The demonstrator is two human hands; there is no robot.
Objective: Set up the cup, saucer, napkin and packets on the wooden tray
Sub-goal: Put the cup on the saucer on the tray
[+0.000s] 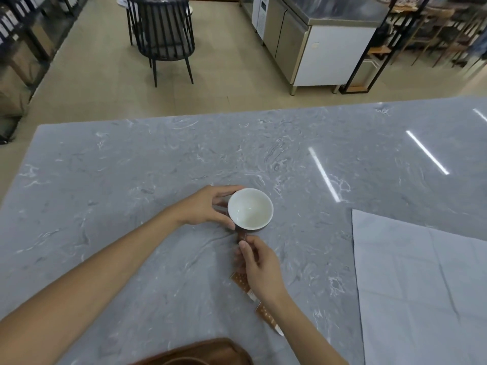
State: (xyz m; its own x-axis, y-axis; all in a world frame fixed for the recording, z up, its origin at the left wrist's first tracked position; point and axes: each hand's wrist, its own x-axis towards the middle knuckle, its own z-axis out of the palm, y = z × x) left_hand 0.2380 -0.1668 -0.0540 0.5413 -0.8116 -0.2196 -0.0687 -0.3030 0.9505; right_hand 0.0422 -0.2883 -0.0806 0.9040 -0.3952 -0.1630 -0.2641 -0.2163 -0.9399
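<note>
A cup (pixel 249 208), white inside and brown outside, stands on the grey marble table (pixel 131 180). My left hand (pixel 208 206) grips its left side. Just below it, my right hand (pixel 259 264) pinches the cup's brown handle (pixel 242 237) between thumb and fingers. Two orange-brown packets lie under my right wrist: one packet (pixel 241 281) peeks out left of the hand, the other packet (pixel 268 318) lies nearer me. The wooden tray (pixel 210 351) shows at the bottom edge, with a round brown saucer rim (pixel 184 360) partly visible on it. A pale unfolded napkin (pixel 421 285) lies flat at the right.
The table's far edge runs across the middle of the view, with beige floor beyond. A black slatted chair (pixel 163 35) stands on the floor at the back left. A steel and white counter unit (pixel 316 40) stands at the back right.
</note>
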